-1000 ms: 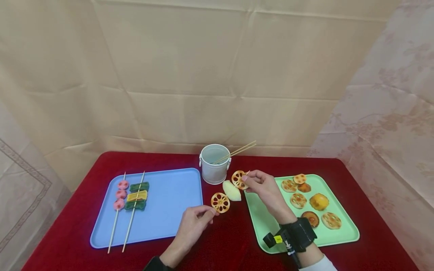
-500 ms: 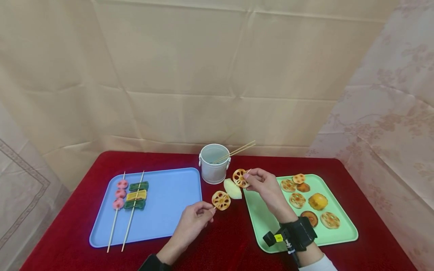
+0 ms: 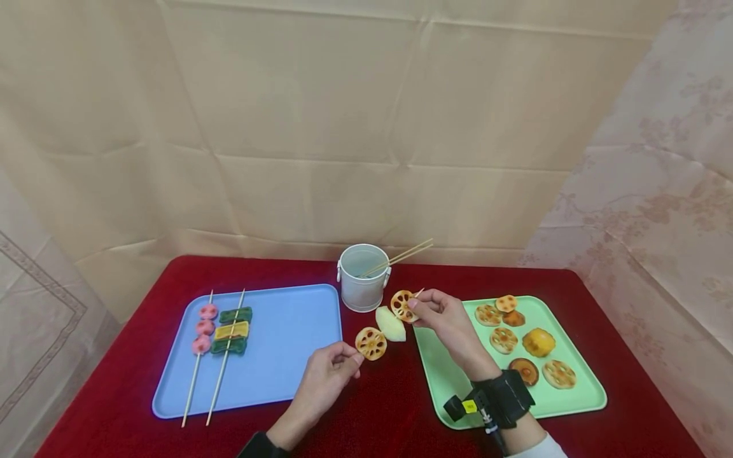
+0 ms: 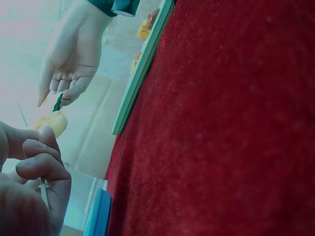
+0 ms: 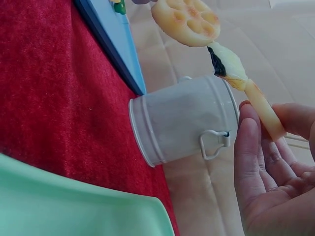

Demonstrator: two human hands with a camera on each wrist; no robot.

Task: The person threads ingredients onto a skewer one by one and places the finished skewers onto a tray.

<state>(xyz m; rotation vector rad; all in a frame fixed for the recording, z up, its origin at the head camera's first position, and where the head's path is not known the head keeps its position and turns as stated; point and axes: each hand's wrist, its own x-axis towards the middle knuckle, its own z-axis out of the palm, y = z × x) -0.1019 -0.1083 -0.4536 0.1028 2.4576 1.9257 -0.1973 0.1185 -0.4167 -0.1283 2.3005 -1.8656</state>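
Observation:
Between the hands, above the red cloth, hangs a skewer (image 4: 44,194) threaded with a lotus root slice (image 3: 371,344), a pale wedge-like piece (image 3: 390,324) and a second lotus root slice (image 3: 402,305). My left hand (image 3: 325,376) grips the skewer just below the first slice; the stick runs through its curled fingers in the left wrist view. My right hand (image 3: 449,326) pinches the second slice between thumb and fingers, and a short stick tip shows beside it. The right wrist view shows a dark edge on the pale piece.
A white bucket (image 3: 362,292) with bare sticks (image 3: 408,253) stands behind the skewer. The blue tray (image 3: 292,343) at left bears a pink skewer (image 3: 204,327) and a green-yellow skewer (image 3: 231,331). The green tray (image 3: 441,369) at right bears several loose food pieces (image 3: 538,341).
The skewered pieces rose slightly, then dipped back toward the left. Both hands keep their hold, and the trays and bucket stay put.

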